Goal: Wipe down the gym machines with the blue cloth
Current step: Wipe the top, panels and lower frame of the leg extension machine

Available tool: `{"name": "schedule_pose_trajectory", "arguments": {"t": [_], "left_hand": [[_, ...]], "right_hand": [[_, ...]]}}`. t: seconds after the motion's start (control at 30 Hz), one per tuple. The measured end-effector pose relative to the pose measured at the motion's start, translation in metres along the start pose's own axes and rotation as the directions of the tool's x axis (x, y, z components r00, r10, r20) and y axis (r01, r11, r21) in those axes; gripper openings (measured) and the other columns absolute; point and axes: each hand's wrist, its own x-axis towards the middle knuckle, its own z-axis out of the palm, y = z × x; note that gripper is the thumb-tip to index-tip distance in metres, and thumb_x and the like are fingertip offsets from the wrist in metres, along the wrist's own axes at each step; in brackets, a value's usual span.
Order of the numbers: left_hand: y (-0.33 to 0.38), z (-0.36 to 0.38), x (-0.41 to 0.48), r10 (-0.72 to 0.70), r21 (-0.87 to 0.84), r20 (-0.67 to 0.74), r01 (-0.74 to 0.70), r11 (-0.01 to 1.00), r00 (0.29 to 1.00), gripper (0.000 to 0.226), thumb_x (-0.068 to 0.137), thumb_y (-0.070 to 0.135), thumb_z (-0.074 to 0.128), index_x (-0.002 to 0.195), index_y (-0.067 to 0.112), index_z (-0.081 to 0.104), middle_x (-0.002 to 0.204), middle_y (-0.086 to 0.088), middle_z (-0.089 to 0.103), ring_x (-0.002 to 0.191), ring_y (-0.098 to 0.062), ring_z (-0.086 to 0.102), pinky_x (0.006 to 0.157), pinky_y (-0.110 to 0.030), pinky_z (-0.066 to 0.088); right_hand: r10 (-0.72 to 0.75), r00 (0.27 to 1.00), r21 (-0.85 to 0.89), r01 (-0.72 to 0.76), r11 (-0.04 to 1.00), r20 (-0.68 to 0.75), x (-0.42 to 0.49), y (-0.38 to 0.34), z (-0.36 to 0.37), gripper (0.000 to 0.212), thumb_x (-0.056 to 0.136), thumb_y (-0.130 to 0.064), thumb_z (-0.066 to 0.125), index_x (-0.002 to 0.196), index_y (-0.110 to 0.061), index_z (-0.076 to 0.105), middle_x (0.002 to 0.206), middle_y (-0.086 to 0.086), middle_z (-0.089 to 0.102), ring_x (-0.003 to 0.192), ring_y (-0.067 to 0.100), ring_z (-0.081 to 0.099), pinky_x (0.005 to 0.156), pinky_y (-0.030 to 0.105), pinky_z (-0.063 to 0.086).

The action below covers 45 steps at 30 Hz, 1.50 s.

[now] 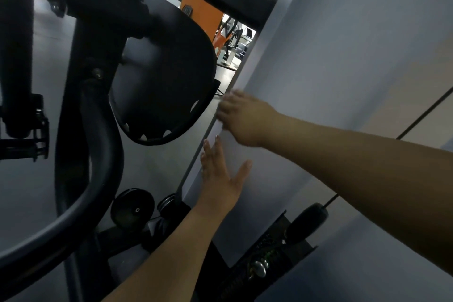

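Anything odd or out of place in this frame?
No blue cloth shows: the left hand lies flat and bare on the grey panel, and the blurred right hand at its edge shows no cloth either.

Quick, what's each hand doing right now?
Left hand: open, flat on the grey panel.
Right hand: blurred at the panel's edge, cannot tell.

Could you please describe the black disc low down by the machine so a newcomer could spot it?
Find the big pale grey panel on the right, where the left hand lies flat. Lower left of that hand sits the black disc. It is smooth with a pale centre dot, unlike the smaller ribbed roller beside it.
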Motion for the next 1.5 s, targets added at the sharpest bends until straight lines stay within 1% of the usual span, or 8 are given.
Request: {"name": "schedule_pose_trajectory", "arguments": {"t": [0.17,0.33,0.47,0.63,0.8,0.93,1.1,1.5], "left_hand": [[-0.013,-0.006,0.001,-0.003,0.041,0.035,0.002,0.999,0.999,0.106,0.091,0.086,0.053,0.16,0.064,-0.024,0.179,0.011,-0.024,0.168,-0.025,-0.016,0.133,-0.066,0.013],[-0.015,-0.003,0.001,0.026,0.038,0.001,-0.026,0.999,1.0,0.104,0.092,0.086,0.053,0.16,0.065,-0.024,0.18,0.012,-0.023,0.168,-0.025,-0.017,0.134,-0.065,0.013],[-0.021,0.0,0.002,0.011,0.037,0.019,-0.012,0.999,1.0,0.109,0.09,0.088,0.051,0.16,0.06,-0.028,0.177,0.018,-0.027,0.166,-0.017,-0.021,0.136,-0.059,0.005],[-0.033,0.0,0.001,0.044,0.064,0.027,-0.046,0.997,0.999,0.115,0.093,0.084,0.052,0.166,0.044,-0.027,0.177,0.016,-0.028,0.165,-0.012,-0.022,0.137,-0.048,0.002],[-0.044,-0.007,-0.001,0.046,0.089,0.08,-0.053,0.995,0.996,0.12,0.09,0.085,0.055,0.165,0.045,-0.03,0.175,0.018,-0.033,0.164,-0.011,-0.026,0.134,-0.043,0.002],[-0.055,-0.011,-0.004,0.062,0.148,0.117,-0.079,0.986,0.991,0.125,0.086,0.087,0.054,0.163,0.04,-0.033,0.175,0.01,-0.035,0.163,-0.013,-0.028,0.137,-0.046,0.002],[-0.056,-0.012,-0.005,-0.015,0.177,0.172,-0.016,0.984,0.985,0.122,0.09,0.087,0.054,0.161,0.047,-0.036,0.172,0.017,-0.041,0.164,-0.019,-0.029,0.133,-0.052,0.004],[-0.04,-0.003,-0.006,0.117,0.174,0.068,-0.127,0.976,0.991,0.111,0.097,0.082,0.048,0.168,0.04,-0.026,0.175,0.016,-0.034,0.167,-0.019,-0.02,0.137,-0.056,0.012]], "right_hand": [[0.202,0.97,0.044,-0.198,0.979,-0.138,0.0,0.014,0.01,0.042,0.107,-0.031,0.049,0.14,-0.01,0.065,0.139,0.018,0.066,0.143,0.043,0.052,0.13,0.062,0.024],[-0.088,0.994,0.041,0.091,0.995,-0.068,-0.014,-0.02,0.032,0.044,0.106,-0.025,0.047,0.144,-0.016,0.066,0.147,0.014,0.063,0.148,0.04,0.049,0.131,0.061,0.023],[0.185,0.968,0.017,-0.185,0.983,-0.172,-0.011,-0.004,0.024,0.043,0.108,-0.022,0.04,0.143,-0.01,0.063,0.145,0.018,0.061,0.148,0.045,0.046,0.132,0.061,0.018],[-0.104,0.99,0.068,0.111,0.992,-0.094,-0.019,-0.039,0.043,0.049,0.105,-0.021,0.035,0.131,-0.009,0.075,0.132,0.016,0.071,0.135,0.044,0.06,0.126,0.058,0.037],[0.157,0.978,0.054,-0.151,0.987,-0.137,-0.018,-0.024,0.026,0.044,0.107,-0.021,0.047,0.147,-0.009,0.061,0.155,0.019,0.056,0.154,0.047,0.039,0.131,0.061,0.024],[-0.121,0.993,0.037,0.121,0.992,0.006,-0.043,-0.058,0.048,0.059,0.106,-0.026,0.028,0.154,-0.012,0.058,0.163,0.017,0.051,0.156,0.045,0.037,0.134,0.057,0.021],[0.158,0.986,0.074,-0.154,0.985,-0.051,-0.037,-0.033,0.027,0.055,0.105,-0.022,0.035,0.154,-0.01,0.056,0.165,0.018,0.048,0.157,0.047,0.035,0.133,0.061,0.018],[0.051,0.997,-0.014,-0.051,0.999,0.049,-0.072,-0.037,0.019,0.064,0.101,-0.027,0.025,0.15,-0.007,0.061,0.159,0.021,0.054,0.15,0.048,0.044,0.128,0.061,0.031]]}}
